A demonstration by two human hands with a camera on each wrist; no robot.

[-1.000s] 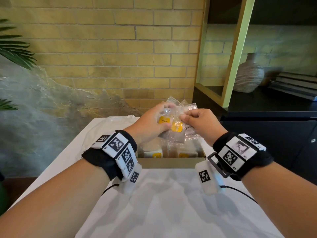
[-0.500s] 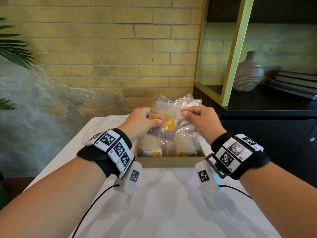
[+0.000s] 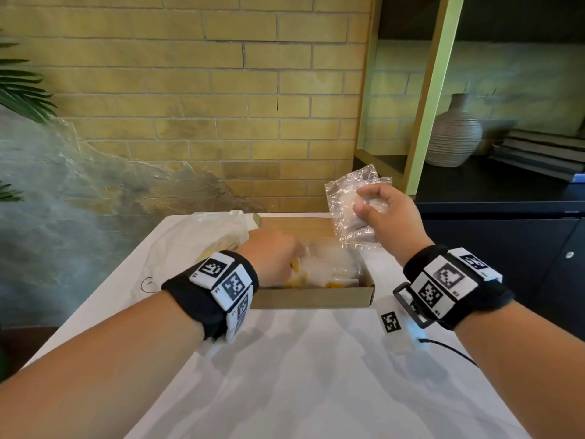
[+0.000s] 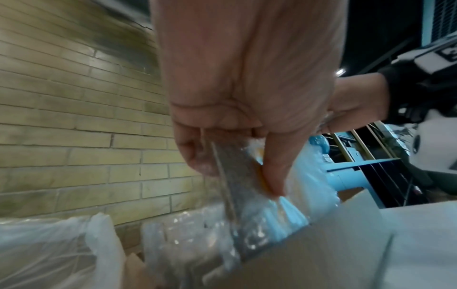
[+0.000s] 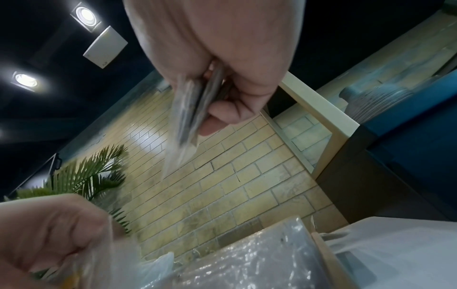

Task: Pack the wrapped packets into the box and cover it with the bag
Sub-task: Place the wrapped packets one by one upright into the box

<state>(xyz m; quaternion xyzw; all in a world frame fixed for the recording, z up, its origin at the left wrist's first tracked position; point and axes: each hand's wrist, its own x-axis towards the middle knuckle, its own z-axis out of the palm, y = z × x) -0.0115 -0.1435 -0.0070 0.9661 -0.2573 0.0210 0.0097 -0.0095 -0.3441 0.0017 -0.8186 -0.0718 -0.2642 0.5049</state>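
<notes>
An open cardboard box (image 3: 313,297) sits on the white table with several clear-wrapped packets (image 3: 329,267) inside, yellow labels showing. My left hand (image 3: 278,261) is down in the box's left side and pinches a wrapped packet (image 4: 237,176) between thumb and finger. My right hand (image 3: 376,207) is raised above the box's right far corner and grips clear wrapped packets (image 3: 351,210), seen edge-on in the right wrist view (image 5: 190,117). A crumpled clear plastic bag (image 3: 196,239) lies on the table left of the box.
The white table (image 3: 300,375) stretches toward me. A yellow brick wall stands close behind the table. To the right is a dark cabinet (image 3: 506,232) with a green-framed shelf, a ribbed vase (image 3: 452,134) and stacked books. Palm leaves (image 3: 22,90) hang at left.
Both hands held the packets together above the box. Now they have parted: the left hand has dropped into the box with one packet, and the right has moved right and up with the rest.
</notes>
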